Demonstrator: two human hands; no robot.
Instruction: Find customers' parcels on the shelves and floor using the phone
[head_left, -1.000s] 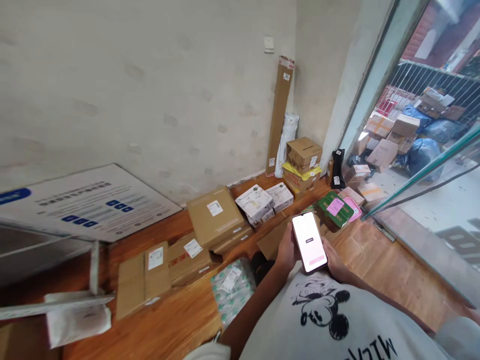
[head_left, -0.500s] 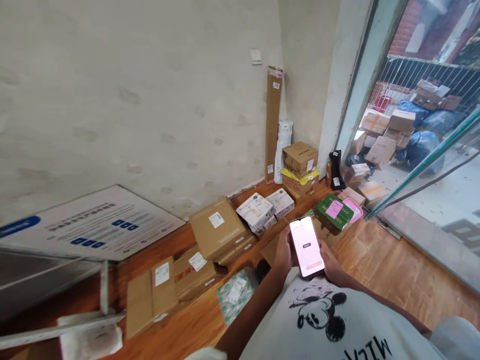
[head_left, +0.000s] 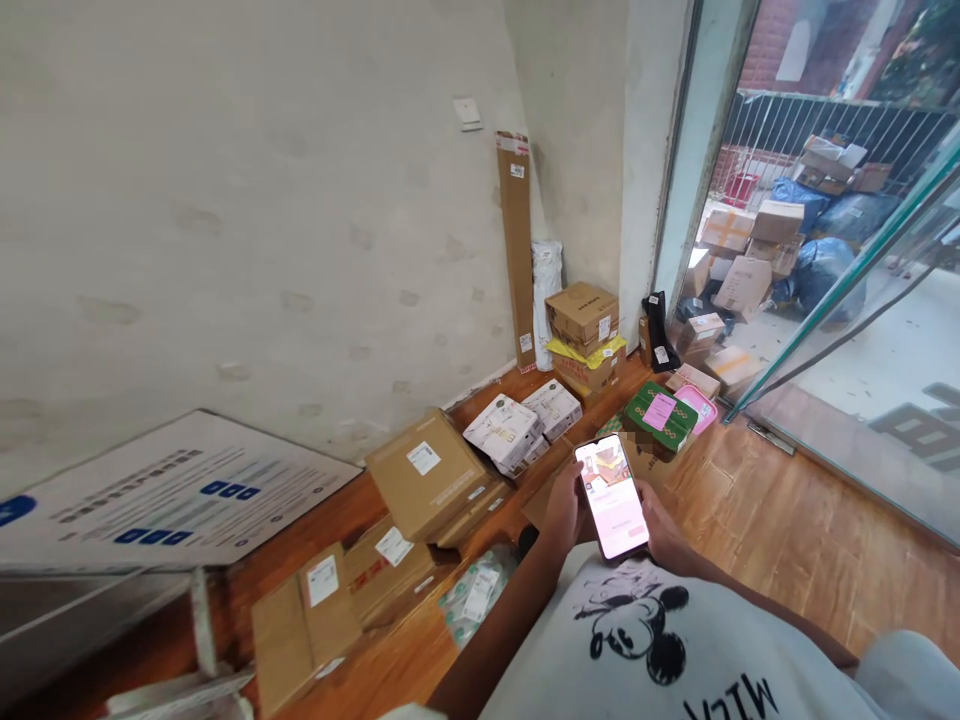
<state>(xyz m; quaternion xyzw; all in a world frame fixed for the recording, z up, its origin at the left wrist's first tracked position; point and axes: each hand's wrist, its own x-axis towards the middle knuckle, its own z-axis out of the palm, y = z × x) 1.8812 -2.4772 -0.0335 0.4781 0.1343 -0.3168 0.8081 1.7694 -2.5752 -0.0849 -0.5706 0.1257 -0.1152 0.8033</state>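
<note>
A smartphone [head_left: 611, 498] with a lit screen stands tilted toward me at waist height. My left hand [head_left: 565, 505] is closed along its left edge, and my right hand [head_left: 660, 522] grips the right edge. A picture fills the top of the screen, above pinkish content; its text is too small to read. Past the phone, on the floor, lies a green box [head_left: 661, 415] with a pink label. Left of my left forearm is a clear plastic-wrapped parcel [head_left: 478, 595].
Cardboard boxes [head_left: 427, 475] and white printed boxes [head_left: 504, 432] line the wall. In the corner stand a tall carton [head_left: 514, 250] and stacked boxes [head_left: 583, 318]. A white sign board [head_left: 172, 490] is at left. At right, a glass door [head_left: 847, 230] gives onto piled parcels outside.
The phone screen has gone from a plain pale page with a small dark pop-up to one with a picture at the top. My view has turned slightly right; both hands keep their grip.
</note>
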